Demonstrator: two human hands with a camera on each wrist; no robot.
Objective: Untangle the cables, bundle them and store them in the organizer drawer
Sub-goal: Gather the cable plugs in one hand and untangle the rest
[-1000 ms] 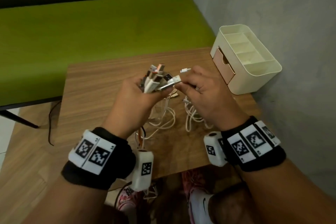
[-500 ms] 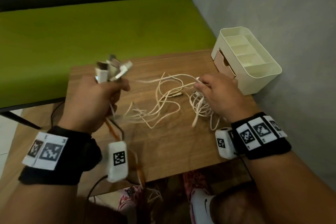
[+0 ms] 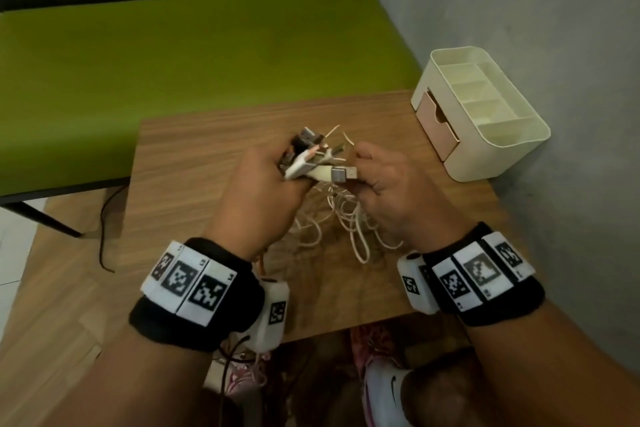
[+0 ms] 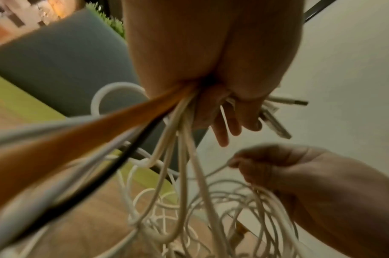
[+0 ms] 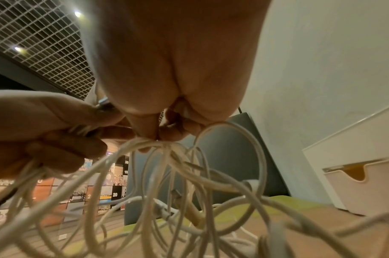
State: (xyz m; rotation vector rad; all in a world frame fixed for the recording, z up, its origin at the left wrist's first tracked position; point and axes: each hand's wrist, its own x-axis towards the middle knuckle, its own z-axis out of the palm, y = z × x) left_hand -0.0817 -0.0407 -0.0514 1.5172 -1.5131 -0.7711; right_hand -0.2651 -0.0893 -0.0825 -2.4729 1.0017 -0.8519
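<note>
Cables point(image 3: 343, 218) on table point(image 3: 207, 163) between both hands, organizer point(image 3: 485, 146) at table's far right corner, bench point(image 3: 173, 62) behind

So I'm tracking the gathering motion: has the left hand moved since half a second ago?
Yes. The left hand has swung right, from the table's left edge to its middle, meeting the right hand.

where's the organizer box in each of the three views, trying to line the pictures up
Head: the organizer stands at the table's far right corner by the grey wall, drawer front facing the hands.
Left wrist: not in it.
Right wrist: at the right edge, its drawer with the scooped notch showing.
Shared landmark: the white cables hanging from both hands, also seen in the left wrist and right wrist views.
</note>
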